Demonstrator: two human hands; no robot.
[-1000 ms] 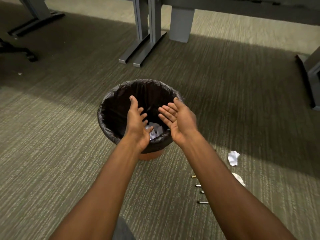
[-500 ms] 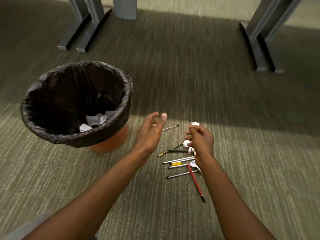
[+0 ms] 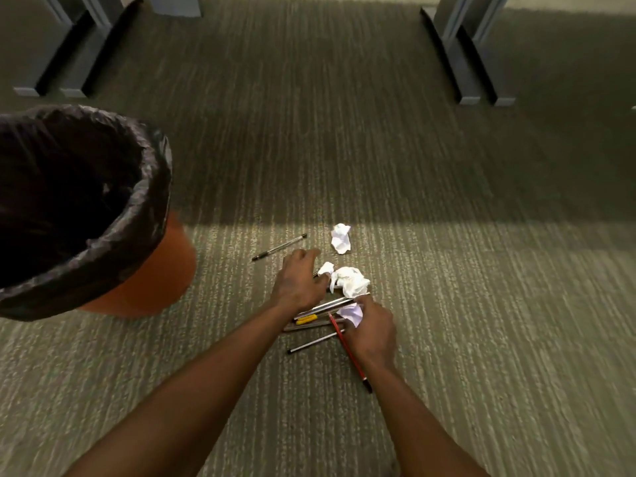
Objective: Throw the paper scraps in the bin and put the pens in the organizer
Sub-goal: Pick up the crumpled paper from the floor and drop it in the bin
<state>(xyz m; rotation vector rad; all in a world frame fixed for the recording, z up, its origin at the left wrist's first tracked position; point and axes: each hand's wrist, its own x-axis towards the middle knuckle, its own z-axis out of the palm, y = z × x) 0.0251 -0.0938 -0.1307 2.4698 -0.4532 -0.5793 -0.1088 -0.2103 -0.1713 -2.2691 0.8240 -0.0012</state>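
A: On your far left stands the bin (image 3: 86, 215), lined in black. A lone pen (image 3: 279, 247) lies on the carpet (image 3: 481, 304) beside it.

B: And my hands?

A: Your left hand (image 3: 297, 284) pinches a small paper scrap (image 3: 326, 269); just right of it lies a bigger wad (image 3: 351, 285), with another scrap (image 3: 340, 238) beyond. Your right hand (image 3: 373, 330) grips a crumpled piece (image 3: 351, 313) over the pile of pens (image 3: 318, 320).

B: How will they handle?

A: Likely weightless and soft; squeeze them whole. The pens are stiff and may roll; take them mid-barrel.
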